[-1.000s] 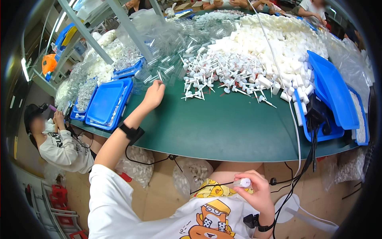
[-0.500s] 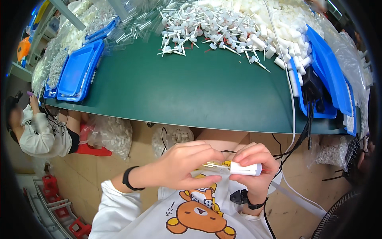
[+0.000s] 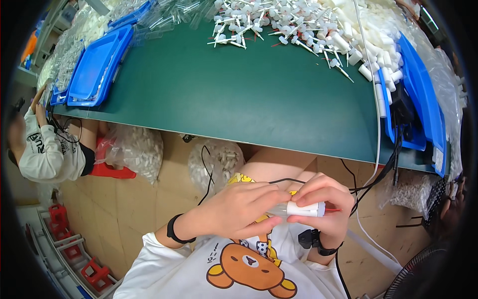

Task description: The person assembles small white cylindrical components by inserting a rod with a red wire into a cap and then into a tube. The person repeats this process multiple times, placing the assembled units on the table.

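Both hands meet low over the lap, below the tabletop point(image 3: 259, 99) edge. The right hand point(image 3: 326, 207) grips a small white sprayer point(image 3: 304, 209) lying sideways, its red tip pointing right. The left hand point(image 3: 239, 209) closes on a clear tube point(image 3: 277, 210) at the sprayer's left end, the two parts held in line so they mate. White pump parts point(image 3: 298, 30) pile at the tabletop's far side, within reach. Blue trays point(image 3: 94, 70) sit at the left.
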Action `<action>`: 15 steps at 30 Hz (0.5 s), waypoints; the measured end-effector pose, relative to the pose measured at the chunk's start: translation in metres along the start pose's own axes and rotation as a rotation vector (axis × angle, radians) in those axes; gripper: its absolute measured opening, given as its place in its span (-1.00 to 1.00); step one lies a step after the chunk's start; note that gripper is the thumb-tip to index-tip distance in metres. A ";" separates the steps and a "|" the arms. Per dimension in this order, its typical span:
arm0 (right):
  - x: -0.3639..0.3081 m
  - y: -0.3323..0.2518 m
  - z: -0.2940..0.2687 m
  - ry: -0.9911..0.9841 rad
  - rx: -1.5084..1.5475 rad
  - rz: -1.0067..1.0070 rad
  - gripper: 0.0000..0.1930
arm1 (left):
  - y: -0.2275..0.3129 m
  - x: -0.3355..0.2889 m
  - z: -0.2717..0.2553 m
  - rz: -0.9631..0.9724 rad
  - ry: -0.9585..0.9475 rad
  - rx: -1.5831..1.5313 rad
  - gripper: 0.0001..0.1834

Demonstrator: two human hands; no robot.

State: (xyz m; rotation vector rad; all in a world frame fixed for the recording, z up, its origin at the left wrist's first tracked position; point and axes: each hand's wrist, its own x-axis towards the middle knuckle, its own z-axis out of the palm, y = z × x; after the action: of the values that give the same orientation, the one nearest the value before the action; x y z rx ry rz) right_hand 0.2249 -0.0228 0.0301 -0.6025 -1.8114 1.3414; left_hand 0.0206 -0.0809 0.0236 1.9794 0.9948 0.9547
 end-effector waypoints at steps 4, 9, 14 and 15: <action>0.000 0.002 0.000 -0.042 -0.014 0.093 -0.73 | 0.001 -0.001 0.002 -0.049 -0.034 0.081 -0.68; -0.004 0.004 0.005 -0.063 0.170 0.132 -0.73 | 0.002 0.000 0.002 -0.081 -0.108 0.133 -0.72; -0.015 0.019 0.019 0.114 0.373 0.130 -0.71 | -0.004 -0.001 0.017 -0.061 0.007 0.105 -0.70; -0.018 0.022 0.020 0.140 0.403 0.118 -0.71 | -0.006 0.000 0.019 -0.063 0.005 0.107 -0.69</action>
State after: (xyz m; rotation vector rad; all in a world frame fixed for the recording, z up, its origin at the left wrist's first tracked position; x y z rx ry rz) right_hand 0.2174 -0.0399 0.0012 -0.5724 -1.3592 1.6439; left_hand 0.0351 -0.0838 0.0097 2.0208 1.1256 0.8892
